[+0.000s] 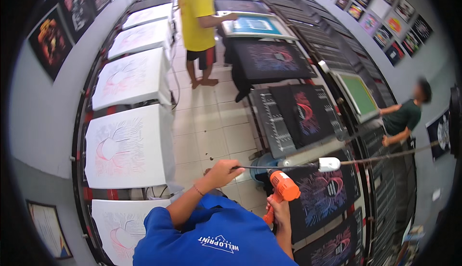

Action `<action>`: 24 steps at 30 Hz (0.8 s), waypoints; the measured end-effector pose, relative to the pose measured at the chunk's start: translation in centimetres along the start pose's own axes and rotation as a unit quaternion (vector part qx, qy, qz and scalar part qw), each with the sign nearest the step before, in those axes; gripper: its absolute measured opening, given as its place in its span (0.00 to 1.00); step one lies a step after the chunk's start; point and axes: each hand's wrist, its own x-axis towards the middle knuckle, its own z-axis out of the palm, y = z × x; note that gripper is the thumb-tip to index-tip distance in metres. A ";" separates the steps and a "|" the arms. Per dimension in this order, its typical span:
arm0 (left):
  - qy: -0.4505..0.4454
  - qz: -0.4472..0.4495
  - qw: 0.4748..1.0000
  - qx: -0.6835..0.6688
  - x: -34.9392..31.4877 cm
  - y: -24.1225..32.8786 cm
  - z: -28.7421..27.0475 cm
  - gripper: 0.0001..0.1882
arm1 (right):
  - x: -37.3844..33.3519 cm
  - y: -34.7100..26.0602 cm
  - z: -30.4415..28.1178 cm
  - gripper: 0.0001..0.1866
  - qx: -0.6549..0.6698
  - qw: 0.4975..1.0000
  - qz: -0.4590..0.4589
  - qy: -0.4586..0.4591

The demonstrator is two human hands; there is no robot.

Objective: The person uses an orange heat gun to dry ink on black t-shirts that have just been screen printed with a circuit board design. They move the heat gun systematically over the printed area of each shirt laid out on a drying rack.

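My left hand [224, 170] is closed on a black cord [274, 168], which runs taut to the right into a white socket block [329, 164]. My right hand [279, 210] grips the handle of an orange pistol-grip power tool [285, 186] with a black nose. Whether it is a drill or a heat gun, I cannot make out. The tool's nose points away from me, just below the cord. Beyond it stands a blue bucket [263, 162], partly hidden. Close on the right lies a black printed shirt [327, 194] on a pallet.
White printed shirts [125, 145] line the pallets on my left. Black printed shirts [272, 59] lie along the right row. A person in yellow [197, 20] touches a framed screen [255, 25] ahead. Another person [404, 116] stands right, near a green screen [357, 95]. Tiled floor [216, 126] runs between.
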 end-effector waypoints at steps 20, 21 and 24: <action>0.124 -0.054 0.989 0.062 8.1 -18.3 -19.4 0.12 | 26.2 -11.5 20.0 0.14 -0.014 0.998 -0.063 0.000; 0.159 -0.058 0.981 0.092 8.1 -20.1 -20.8 0.12 | 26.9 -12.4 19.7 0.15 -0.026 0.998 -0.064 0.006; 0.234 -0.143 0.951 0.143 8.9 -25.5 -26.2 0.17 | 29.4 -14.3 19.7 0.14 -0.054 0.997 -0.025 0.057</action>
